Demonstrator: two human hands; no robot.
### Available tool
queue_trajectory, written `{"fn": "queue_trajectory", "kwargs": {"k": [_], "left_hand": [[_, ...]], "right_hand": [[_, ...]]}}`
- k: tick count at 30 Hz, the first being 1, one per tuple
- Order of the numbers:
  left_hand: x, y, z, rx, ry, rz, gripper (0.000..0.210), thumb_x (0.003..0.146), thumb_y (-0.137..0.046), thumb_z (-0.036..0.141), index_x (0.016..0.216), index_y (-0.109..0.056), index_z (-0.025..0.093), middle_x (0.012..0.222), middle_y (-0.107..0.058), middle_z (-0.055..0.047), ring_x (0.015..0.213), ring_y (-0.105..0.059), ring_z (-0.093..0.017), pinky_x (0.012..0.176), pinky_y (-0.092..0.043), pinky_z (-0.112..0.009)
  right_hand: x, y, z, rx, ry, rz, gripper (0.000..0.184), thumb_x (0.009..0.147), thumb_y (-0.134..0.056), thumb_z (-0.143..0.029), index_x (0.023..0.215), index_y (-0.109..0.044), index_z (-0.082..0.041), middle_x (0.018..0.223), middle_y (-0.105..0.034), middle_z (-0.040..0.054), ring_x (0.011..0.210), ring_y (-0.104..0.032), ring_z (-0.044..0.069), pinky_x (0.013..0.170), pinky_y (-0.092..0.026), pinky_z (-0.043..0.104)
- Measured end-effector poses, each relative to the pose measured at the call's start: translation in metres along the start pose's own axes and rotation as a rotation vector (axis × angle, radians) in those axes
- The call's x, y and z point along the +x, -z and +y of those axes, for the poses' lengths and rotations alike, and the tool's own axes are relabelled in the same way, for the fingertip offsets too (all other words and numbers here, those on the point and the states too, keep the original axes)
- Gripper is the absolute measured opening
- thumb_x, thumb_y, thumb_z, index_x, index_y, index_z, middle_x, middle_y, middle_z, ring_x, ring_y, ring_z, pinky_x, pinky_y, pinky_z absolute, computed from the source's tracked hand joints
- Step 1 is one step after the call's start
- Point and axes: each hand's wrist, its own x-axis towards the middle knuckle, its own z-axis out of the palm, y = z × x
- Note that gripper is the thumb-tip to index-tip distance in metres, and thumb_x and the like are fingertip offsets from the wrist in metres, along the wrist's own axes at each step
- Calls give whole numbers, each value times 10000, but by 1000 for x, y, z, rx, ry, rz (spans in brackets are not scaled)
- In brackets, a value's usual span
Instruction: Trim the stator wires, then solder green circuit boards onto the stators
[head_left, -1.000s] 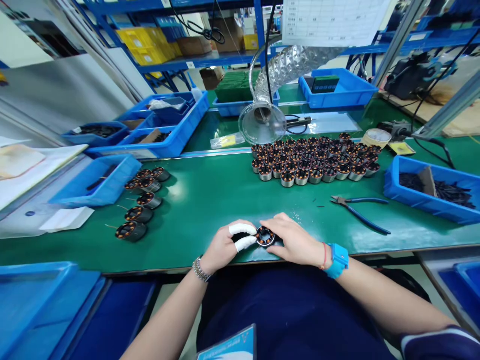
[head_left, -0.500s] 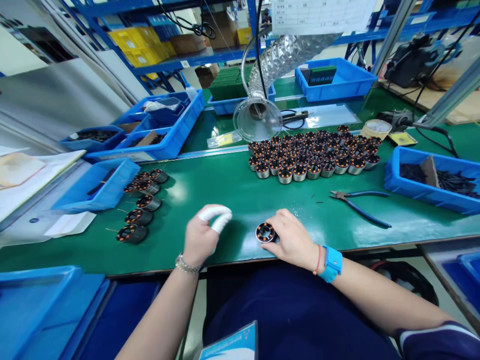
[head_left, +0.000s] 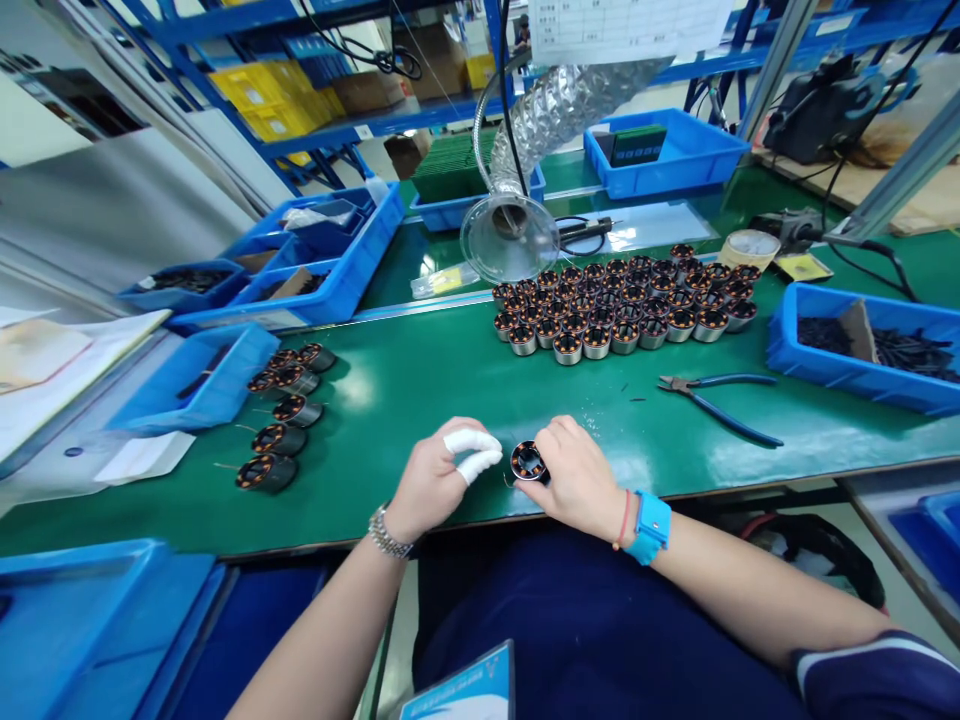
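Note:
My right hand (head_left: 576,472) is closed around a motor stator (head_left: 528,461), a short metal ring with orange-copper windings inside, held near the table's front edge. Its open face is turned toward me. A thin wire (head_left: 508,482) sticks out at its lower left. Just left of the stator is my left hand (head_left: 442,468), with white covers on the thumb and a finger. Their tips come together in a pinch, apart from the stator; whether anything is between them is hidden. Several more stators (head_left: 268,472) with wire ends stand to the left.
A large cluster of stators (head_left: 596,342) stands behind my right hand. Blue-handled cutters (head_left: 716,405) lie to the right, before a blue bin (head_left: 885,385) of black pieces. A clear fume hood (head_left: 491,262) hangs behind. Another blue bin (head_left: 161,405) is at left.
My left hand has moved right, up close to the stator, its covered fingertips now nearer together. My right hand keeps its hold on the stator. The wire at its lower left now shows.

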Motion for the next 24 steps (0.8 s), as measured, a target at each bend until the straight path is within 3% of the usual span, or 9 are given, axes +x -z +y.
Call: {"fn": "queue_trajectory", "kwargs": {"k": [3,4,6,9,11,15,20,22,24], "left_hand": [[3,19,3,-84,90,355,106,701,-655,288,730,-656,187,778,-657,-14,725,-598,-148,704,-478,-257],[1,21,3,-112,143,411,120,691,-664,294,731,-654,182,757,-658,-11,709,-600,-145,689,-480,-249],[-8,13,5,-183,311,284,166,677,-676,304,764,-654,165,700,-653,-16,623,-589,-136,613,-484,-243],[-27,-14,8,-439,594,-168,259,699,-662,314,903,-631,158,633,-641,-16,487,-538,-114,486,-457,-236],[-36,-31,11,-593,656,-207,243,705,-663,302,910,-623,177,637,-641,-8,516,-553,-112,503,-461,-227],[-37,-45,13,-608,630,-68,131,681,-687,266,772,-641,184,666,-645,5,591,-581,-115,574,-483,-225],[-21,-33,15,-401,408,109,92,648,-705,230,663,-644,161,630,-647,7,582,-587,-118,609,-497,-244],[-14,-22,17,-381,330,234,87,656,-700,224,681,-648,159,627,-649,9,569,-590,-112,593,-497,-241],[-9,-11,19,-419,246,439,102,658,-702,230,702,-643,160,639,-649,12,560,-594,-110,577,-501,-242]], "right_hand": [[-1,-2,-3,-34,-36,30,300,723,-631,-417,801,-479,-170,841,-515,94,833,-423,231,692,-380,356],[-1,-1,-3,-43,-49,38,314,712,-641,-422,801,-481,-167,832,-517,95,834,-425,237,691,-383,361],[-3,1,-3,-40,-71,42,362,682,-667,-439,826,-491,-157,836,-525,100,844,-431,247,696,-391,371],[-5,8,1,62,-51,21,475,666,-677,-460,960,-498,-132,931,-543,117,899,-438,252,747,-403,388],[-5,12,6,168,9,-2,502,690,-669,-426,1049,-481,-131,1004,-551,119,942,-437,239,799,-402,384],[0,15,12,291,84,-39,319,740,-640,-289,1002,-511,-162,949,-584,75,910,-447,203,807,-402,349],[1,13,6,201,41,-37,248,730,-643,-305,893,-525,-161,872,-570,71,868,-440,204,736,-395,333],[0,12,3,143,13,-16,245,722,-646,-310,874,-523,-162,860,-560,70,860,-437,206,721,-388,331],[-3,9,1,82,-19,16,266,716,-649,-344,856,-521,-158,857,-551,76,861,-435,215,714,-385,334]]}}
